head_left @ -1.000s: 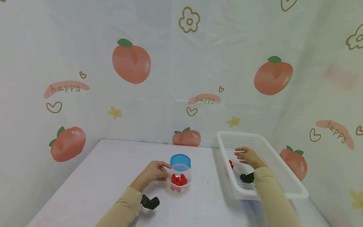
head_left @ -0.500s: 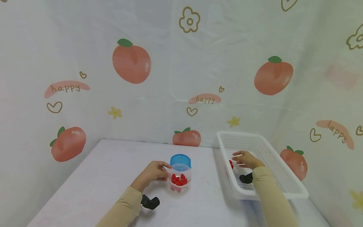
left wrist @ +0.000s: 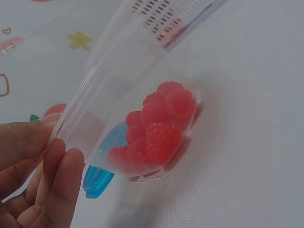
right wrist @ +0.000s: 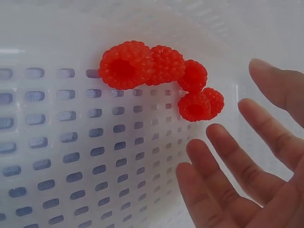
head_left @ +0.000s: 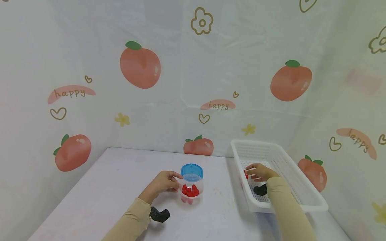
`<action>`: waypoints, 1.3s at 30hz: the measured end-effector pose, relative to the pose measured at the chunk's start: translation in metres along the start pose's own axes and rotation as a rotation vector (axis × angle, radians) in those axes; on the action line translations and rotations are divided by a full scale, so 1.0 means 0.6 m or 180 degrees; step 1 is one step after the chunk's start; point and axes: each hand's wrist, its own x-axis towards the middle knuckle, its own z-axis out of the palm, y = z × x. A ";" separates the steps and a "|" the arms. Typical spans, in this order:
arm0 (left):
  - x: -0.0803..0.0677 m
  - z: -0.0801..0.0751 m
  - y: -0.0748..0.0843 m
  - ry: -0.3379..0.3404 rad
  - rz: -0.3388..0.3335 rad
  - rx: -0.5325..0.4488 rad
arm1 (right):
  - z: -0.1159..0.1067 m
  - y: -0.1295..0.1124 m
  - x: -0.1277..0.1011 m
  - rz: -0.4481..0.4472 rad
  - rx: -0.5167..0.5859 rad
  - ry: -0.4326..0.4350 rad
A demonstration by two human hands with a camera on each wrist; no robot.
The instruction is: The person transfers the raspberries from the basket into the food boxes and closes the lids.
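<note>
My left hand (left wrist: 40, 171) pinches the rim of a clear plastic tub (left wrist: 109, 90) between thumb and fingers. Several red raspberries (left wrist: 159, 123) lie heaped in the bottom of the tub, which stands on the table in the head view. Inside the white basket (head_left: 313, 197) is my right hand (head_left: 260, 172), its fingers spread and holding nothing. Close to those fingertips in the right wrist view, several more raspberries (right wrist: 164, 66) cluster against the basket's side wall, with a small gap between them and the hand.
A blue lid (head_left: 191, 169) lies on the table (head_left: 126, 180) just behind the tub. Black wrist cameras (head_left: 159, 215) hang below both wrists. A white curtain (head_left: 169, 100) with printed fruit closes off the back. The basket has raised, slotted walls.
My right hand has moved left and slightly toward me inside the basket, closer to the raspberries at its left wall. My left hand and the tub have stayed still.
</note>
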 end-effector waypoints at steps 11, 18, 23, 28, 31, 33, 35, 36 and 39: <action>0.000 -0.001 0.001 0.0025 0.0012 0.0039 | 0.004 -0.002 -0.004 0.0106 -0.0108 -0.0165; 0.001 -0.001 0.001 0.0028 -0.0006 0.0037 | 0.010 -0.004 -0.005 0.0177 -0.0130 -0.0157; 0.002 0.000 -0.001 0.0024 -0.0010 0.0030 | 0.015 -0.006 -0.007 0.0217 -0.0047 -0.0276; 0.003 0.001 -0.003 0.0026 0.0002 0.0028 | 0.019 -0.007 -0.008 0.0229 -0.0182 -0.0374; 0.003 0.001 -0.004 0.0033 -0.0002 0.0031 | 0.020 -0.007 -0.008 0.0201 -0.0261 -0.0380; 0.002 0.002 -0.004 0.0041 -0.0008 0.0035 | 0.019 -0.007 -0.008 0.0161 -0.0298 -0.0396; 0.002 0.002 -0.004 0.0045 -0.0011 0.0051 | 0.020 -0.007 -0.009 0.0146 -0.0295 -0.0383; 0.002 0.002 -0.004 0.0045 -0.0012 0.0058 | 0.020 -0.007 -0.009 0.0155 -0.0276 -0.0363; 0.001 0.003 -0.004 0.0045 -0.0006 0.0083 | 0.020 -0.007 -0.010 0.0133 -0.0263 -0.0280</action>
